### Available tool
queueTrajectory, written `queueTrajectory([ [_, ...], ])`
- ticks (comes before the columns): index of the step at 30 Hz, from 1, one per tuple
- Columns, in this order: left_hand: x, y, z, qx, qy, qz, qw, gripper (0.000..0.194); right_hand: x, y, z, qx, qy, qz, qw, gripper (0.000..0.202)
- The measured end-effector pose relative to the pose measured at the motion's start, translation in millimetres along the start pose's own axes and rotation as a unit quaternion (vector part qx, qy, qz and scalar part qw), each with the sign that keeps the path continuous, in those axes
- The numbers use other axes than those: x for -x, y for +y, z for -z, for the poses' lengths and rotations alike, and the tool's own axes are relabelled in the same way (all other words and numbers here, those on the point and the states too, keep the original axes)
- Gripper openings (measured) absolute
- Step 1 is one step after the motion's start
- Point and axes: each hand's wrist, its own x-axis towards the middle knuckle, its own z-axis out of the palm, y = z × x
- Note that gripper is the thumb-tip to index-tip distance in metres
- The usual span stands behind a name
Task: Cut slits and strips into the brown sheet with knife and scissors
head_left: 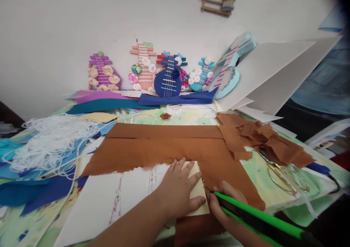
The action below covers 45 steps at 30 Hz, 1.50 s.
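Observation:
My left hand (180,188) lies flat with fingers spread, pressing on a pale yellow card (197,191). Beneath the card are a white sheet (90,203) and brown paper (164,150) with a torn edge. Close by on the right, my right hand (225,203) is closed at the narrow front end of a long green-and-black tool (254,210), by the card's right edge. The tool's exact kind and its tip are not clear. Another piece of brown paper (194,228) shows below the card.
Gold-handled scissors (287,179) lie right, beside torn brown scraps (259,136). A heap of white cord (54,141) covers blue paper at left. Several paper-craft stringed instruments (167,81) lean on the wall behind coloured paper (177,98). White boards (273,72) stand at right.

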Motion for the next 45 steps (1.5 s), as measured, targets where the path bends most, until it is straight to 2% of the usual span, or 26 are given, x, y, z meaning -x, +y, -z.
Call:
queueTrajectory([
  [2,-0.3,0.2,-0.2,0.000,-0.002,0.000,1.000,0.056,-0.9,-0.4,-0.7,0.006,-0.011,0.004,1.000,0.021],
  [6,-0.6,0.2,0.0,0.000,-0.003,0.001,1.000,0.056,-0.8,-2.2,2.4,-0.032,0.023,-0.037,0.999,0.025],
  [10,-0.4,0.5,0.9,0.002,-0.005,0.002,1.000,0.055,1.6,0.2,5.3,-0.072,0.025,-0.052,0.996,0.023],
  [22,-0.7,0.1,0.5,-0.001,-0.002,0.001,1.000,0.056,0.1,-3.2,7.9,-0.034,0.003,-0.024,0.999,0.021],
  [25,-0.7,0.2,1.0,0.001,-0.005,0.002,1.000,0.056,-0.7,-3.2,4.7,-0.014,-0.016,0.001,1.000,0.020],
  [28,-0.6,-0.1,0.9,0.002,-0.006,0.001,1.000,0.056,-1.9,-1.8,3.0,-0.003,-0.024,-0.008,1.000,0.020],
  [30,-0.6,-0.3,0.6,0.001,-0.007,0.001,1.000,0.056,-3.2,1.0,4.3,-0.016,-0.018,-0.027,0.999,0.020],
  [35,-1.0,-0.1,0.4,0.001,-0.006,0.001,1.000,0.055,-5.9,11.5,10.2,-0.080,-0.033,-0.016,0.996,0.021],
  [45,-0.2,0.3,0.4,0.003,-0.007,0.002,1.000,0.056,-10.1,13.4,9.9,-0.077,-0.095,0.006,0.992,0.019],
])
